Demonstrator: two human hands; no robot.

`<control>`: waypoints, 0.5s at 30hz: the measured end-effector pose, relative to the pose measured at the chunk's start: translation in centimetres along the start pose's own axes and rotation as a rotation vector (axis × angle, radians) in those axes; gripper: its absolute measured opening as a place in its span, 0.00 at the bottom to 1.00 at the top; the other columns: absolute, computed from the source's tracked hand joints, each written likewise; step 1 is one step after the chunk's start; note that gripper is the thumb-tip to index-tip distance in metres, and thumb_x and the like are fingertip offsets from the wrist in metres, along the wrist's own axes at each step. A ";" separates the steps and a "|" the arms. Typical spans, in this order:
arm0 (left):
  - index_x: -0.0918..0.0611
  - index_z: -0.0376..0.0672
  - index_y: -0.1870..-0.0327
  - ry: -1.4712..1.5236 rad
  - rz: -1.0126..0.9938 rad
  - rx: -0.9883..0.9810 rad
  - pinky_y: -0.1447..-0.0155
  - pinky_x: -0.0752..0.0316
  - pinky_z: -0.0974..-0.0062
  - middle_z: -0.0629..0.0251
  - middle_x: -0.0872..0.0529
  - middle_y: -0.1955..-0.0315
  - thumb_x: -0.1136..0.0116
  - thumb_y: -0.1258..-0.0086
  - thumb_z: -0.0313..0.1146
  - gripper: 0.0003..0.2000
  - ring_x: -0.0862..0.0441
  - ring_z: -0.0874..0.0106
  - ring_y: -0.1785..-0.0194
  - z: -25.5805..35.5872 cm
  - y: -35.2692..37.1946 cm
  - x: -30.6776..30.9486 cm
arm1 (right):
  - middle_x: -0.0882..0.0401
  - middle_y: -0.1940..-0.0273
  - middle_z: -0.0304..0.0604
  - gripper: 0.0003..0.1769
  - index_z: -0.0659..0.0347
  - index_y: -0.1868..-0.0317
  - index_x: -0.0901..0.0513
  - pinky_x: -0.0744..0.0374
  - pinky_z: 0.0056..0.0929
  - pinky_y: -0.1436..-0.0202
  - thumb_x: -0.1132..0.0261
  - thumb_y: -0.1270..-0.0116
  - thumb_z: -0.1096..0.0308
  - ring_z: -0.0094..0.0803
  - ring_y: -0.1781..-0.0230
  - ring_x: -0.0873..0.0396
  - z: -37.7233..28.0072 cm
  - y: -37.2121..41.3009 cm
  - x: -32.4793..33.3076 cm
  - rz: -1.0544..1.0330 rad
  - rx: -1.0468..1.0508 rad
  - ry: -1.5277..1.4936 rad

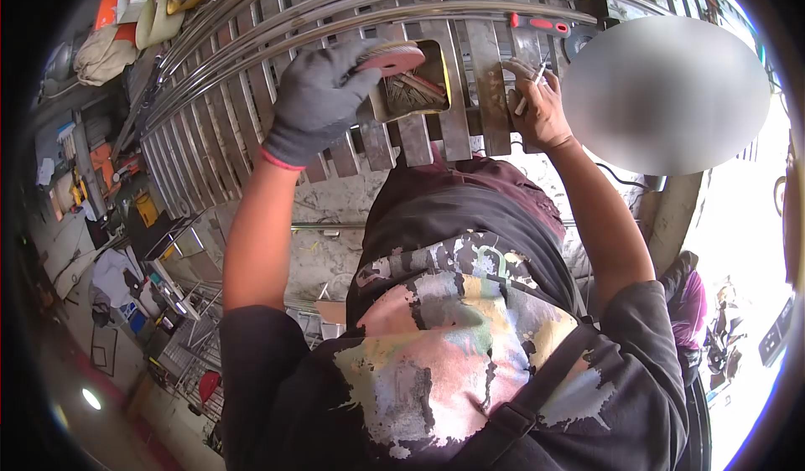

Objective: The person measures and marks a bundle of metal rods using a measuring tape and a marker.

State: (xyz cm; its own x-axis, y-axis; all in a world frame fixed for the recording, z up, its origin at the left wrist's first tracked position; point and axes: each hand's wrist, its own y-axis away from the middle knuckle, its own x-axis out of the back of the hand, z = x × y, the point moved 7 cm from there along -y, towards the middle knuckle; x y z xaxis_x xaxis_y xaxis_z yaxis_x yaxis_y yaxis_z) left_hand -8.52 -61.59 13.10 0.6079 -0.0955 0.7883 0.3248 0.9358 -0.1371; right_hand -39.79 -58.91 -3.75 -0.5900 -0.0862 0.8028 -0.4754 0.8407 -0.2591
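Observation:
My left hand, in a dark grey glove with a red cuff, is closed on the edge of a reddish-brown grinding disc. The disc overlaps the upper left of an open container with a yellowish rim. Inside that container lie many thin metal pieces and a reddish stick. My bare right hand pinches a slim white pen-like stick between thumb and fingers, over the slatted metal bench to the container's right.
Long metal rods run across the back of the bench. A red-handled tool lies beyond my right hand, near a grey disc. A blurred oval covers the right side. Cloth bundles sit at the far left.

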 end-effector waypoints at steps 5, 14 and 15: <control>0.15 0.38 0.33 0.853 0.374 0.785 0.41 0.20 0.68 0.63 0.08 0.45 0.32 0.20 0.33 0.19 0.12 0.69 0.46 -8.9 6.0 -0.5 | 0.16 0.29 0.43 0.18 0.56 0.43 0.26 0.30 0.58 0.23 0.32 0.30 0.73 0.45 0.39 0.13 -0.3 -0.4 0.2 -0.005 0.001 0.003; 0.17 0.41 0.31 1.951 0.401 0.454 0.36 0.25 0.58 0.57 0.11 0.38 0.40 0.18 0.40 0.21 0.16 0.60 0.39 -6.1 11.1 -4.0 | 0.14 0.31 0.46 0.17 0.56 0.42 0.27 0.31 0.60 0.23 0.32 0.27 0.71 0.49 0.38 0.13 -0.4 -0.5 0.3 -0.021 -0.004 0.018; 0.17 0.41 0.30 1.962 0.392 0.437 0.36 0.26 0.59 0.57 0.11 0.39 0.40 0.19 0.40 0.21 0.16 0.61 0.40 -5.8 11.5 -4.2 | 0.15 0.31 0.46 0.17 0.56 0.41 0.27 0.31 0.60 0.23 0.32 0.26 0.70 0.49 0.37 0.13 -0.2 -0.4 0.2 -0.020 0.005 0.020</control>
State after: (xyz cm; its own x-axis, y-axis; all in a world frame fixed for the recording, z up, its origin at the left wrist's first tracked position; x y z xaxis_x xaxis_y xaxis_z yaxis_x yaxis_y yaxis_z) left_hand -3.15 -52.44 4.75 0.4866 0.2073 -0.8487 0.0329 0.9664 0.2549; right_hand -39.58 -59.15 -3.39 -0.5672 -0.0924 0.8184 -0.4904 0.8362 -0.2455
